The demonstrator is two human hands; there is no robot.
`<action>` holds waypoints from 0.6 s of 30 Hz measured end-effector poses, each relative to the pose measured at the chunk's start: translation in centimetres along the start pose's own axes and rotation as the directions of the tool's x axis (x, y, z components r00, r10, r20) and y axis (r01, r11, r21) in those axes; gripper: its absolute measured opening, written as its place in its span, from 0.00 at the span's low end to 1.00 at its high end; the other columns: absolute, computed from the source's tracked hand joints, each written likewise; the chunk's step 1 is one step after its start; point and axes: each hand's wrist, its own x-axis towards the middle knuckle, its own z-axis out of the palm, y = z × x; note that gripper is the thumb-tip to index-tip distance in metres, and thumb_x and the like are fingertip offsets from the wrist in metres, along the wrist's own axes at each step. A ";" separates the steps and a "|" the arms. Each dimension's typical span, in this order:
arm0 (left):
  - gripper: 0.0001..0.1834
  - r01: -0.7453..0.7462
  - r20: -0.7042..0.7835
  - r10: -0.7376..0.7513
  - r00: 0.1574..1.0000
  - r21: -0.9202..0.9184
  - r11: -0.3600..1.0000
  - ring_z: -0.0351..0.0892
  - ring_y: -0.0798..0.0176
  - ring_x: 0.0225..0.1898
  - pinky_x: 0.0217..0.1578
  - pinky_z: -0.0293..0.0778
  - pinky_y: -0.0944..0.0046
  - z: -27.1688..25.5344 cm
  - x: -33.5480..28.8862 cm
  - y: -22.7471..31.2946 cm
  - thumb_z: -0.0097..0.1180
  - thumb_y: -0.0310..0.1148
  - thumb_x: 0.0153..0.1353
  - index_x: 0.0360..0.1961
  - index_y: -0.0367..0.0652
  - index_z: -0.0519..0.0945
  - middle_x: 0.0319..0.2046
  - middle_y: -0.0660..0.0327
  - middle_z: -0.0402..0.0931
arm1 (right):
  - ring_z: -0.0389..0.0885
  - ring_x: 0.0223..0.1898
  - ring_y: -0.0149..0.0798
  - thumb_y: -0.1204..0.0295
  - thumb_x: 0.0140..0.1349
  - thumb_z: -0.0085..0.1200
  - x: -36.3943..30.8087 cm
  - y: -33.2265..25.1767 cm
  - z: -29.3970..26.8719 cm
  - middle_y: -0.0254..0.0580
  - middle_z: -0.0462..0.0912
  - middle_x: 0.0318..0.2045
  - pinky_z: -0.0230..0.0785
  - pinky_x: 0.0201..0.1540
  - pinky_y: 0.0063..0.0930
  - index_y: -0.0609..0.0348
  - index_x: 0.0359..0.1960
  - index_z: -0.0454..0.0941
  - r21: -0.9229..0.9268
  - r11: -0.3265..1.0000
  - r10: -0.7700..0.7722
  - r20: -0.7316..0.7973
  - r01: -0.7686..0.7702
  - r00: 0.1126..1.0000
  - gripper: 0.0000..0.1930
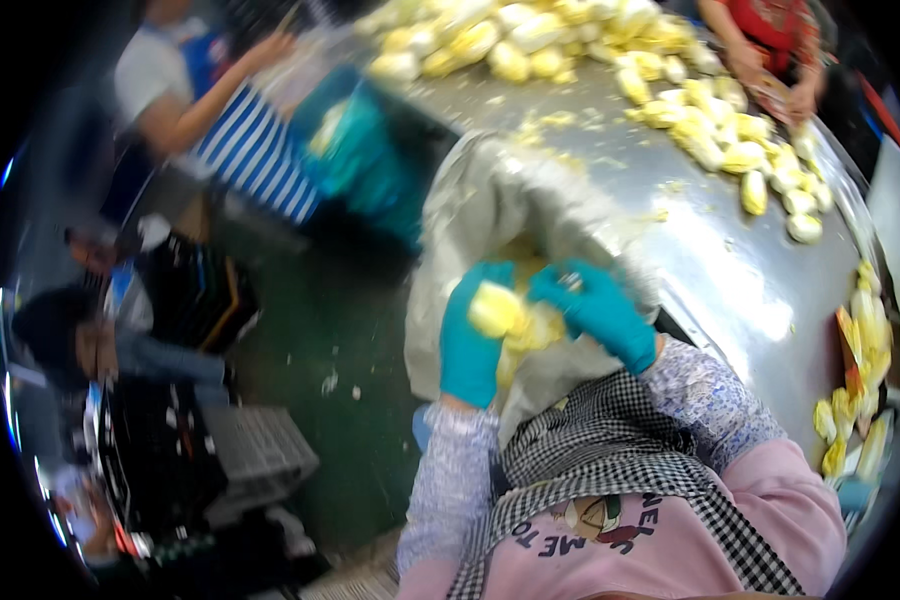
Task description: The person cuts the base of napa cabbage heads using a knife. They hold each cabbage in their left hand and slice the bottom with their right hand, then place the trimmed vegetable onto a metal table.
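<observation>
My left hand (468, 350), in a teal glove, is closed around a small pale-yellow napa cabbage (497, 311). Its rounded end faces up and the rest is blurred. Close by on the right, my right hand (608, 312), gloved the same way, has its fingers curled in. A small shiny bit shows at those fingers, but its kind is too blurred to tell. Both hands are over the mouth of a big whitish sack (440, 250), which stands against the table edge. Yellow leaf pieces (535, 328) show below the cabbage, inside the sack.
Many yellow cabbages (530, 45) lie along the far and right parts of the metal table (725, 265). Loose leaves (835, 430) lie at the right edge. A teal-lined bin (370, 160) stands beyond the sack. Co-workers stand at far left and far right; stacked crates (160, 440) are at left.
</observation>
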 end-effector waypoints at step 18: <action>0.23 0.530 0.209 -0.491 0.846 -0.433 0.729 0.75 0.57 0.48 0.53 0.69 0.55 -1.9 2.0 -5.4 0.42 0.41 0.68 0.59 0.38 0.67 0.47 0.55 0.75 | 0.66 0.15 0.21 0.57 0.63 0.51 6.5 -6.1 -21.3 0.34 0.82 0.29 0.60 0.17 0.16 0.56 0.50 0.74 0.222 0.769 -0.302 -0.700 0.599 0.647 0.19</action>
